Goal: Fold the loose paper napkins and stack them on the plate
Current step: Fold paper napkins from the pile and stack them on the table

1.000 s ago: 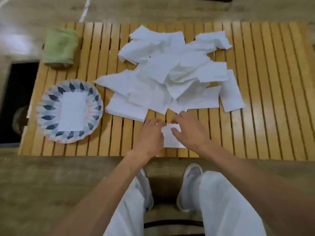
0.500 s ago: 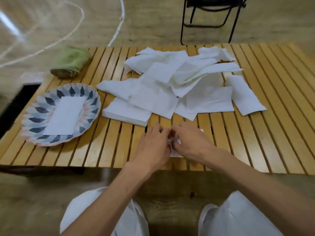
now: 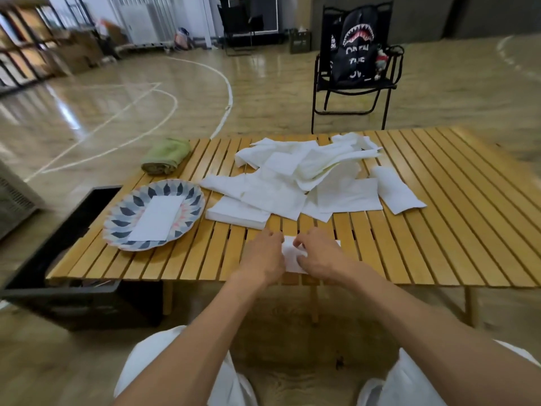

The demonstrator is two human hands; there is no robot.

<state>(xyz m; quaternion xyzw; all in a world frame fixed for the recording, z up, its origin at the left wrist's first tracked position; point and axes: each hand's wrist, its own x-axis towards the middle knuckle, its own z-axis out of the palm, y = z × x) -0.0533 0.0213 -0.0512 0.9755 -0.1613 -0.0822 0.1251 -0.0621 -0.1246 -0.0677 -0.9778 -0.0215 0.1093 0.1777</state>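
My left hand and right hand curl their fingers onto a small white napkin lying on the bench between them, the loose napkin pile just beyond my fingertips and the plate with one folded napkin off to their left.

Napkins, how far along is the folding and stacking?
Early on. Done: one folded napkin lies flat on the plate. In hand: the left hand and right hand work a small napkin at the near table edge; the fold's exact state is hidden by the fingers. Left: the loose pile in the middle of the table, many sheets, unfolded.
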